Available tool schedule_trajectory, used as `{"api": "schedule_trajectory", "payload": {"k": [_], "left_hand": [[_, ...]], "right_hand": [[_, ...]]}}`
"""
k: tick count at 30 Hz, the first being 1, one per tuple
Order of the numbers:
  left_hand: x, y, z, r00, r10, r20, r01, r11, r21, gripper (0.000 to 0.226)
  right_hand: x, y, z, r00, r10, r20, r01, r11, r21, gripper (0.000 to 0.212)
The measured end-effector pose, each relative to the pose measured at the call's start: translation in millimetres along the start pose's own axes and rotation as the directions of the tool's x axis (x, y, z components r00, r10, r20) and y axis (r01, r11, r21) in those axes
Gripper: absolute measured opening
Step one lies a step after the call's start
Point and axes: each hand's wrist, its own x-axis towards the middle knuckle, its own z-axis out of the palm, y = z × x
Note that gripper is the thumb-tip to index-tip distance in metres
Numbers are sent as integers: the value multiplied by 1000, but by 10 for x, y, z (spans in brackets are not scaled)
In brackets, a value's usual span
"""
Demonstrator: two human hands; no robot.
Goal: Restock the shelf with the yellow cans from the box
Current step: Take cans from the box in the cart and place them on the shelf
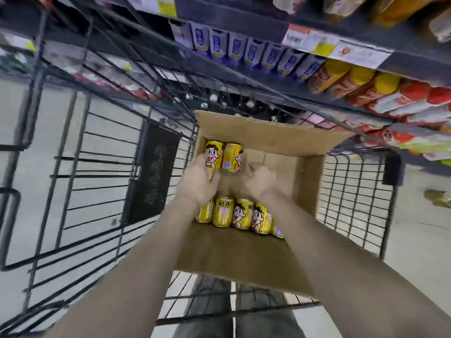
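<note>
An open cardboard box (310, 181) stands in a black wire cart. Two yellow cans (233, 156) with a cartoon face lie at its far left corner, and a row of several yellow cans (240, 213) lies along the near side. My left hand (199, 182) reaches into the box and wraps around the leftmost far can (214, 153). My right hand (264, 180) hovers over the bare box floor to the right of those cans, fingers curled with nothing visible in them.
The wire cart (353, 198) surrounds the box, with a second wire cage (73, 167) to the left. Store shelves (341, 69) with purple-white pouches and red and yellow packs run across the top right. Grey floor lies on both sides.
</note>
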Motion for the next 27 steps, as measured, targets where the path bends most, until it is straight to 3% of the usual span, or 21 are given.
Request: {"api": "schedule_trajectory", "payload": {"k": [5,7,12,18,22,27], "left_hand": [[594,-99,308,999,-24,24,23,1000,21,46],[769,-152,435,998,-57,29,57,998,15,52],[1009,-291,710,991,-136,2,136,989,-52,48],[1155,-319,826,988,-153,8,152,979,-132,64],[1235,-219,887,970,-244,11,243,958,-150,79],[1233,-138,896,949,-313,-41,303,939,-164,79]], "right_hand": [[706,-88,320,1000,16,-6,-15,989,149,44],[909,-136,384,999,12,-45,-6,991,131,44],[1266,-144,467,994,110,-3,-107,973,206,72],[1321,-21,453,982,182,-57,-151,926,347,66],[1258,300,420,969,220,-113,-151,889,431,56],[1117,687,277,992,128,19,-114,802,587,59]]}}
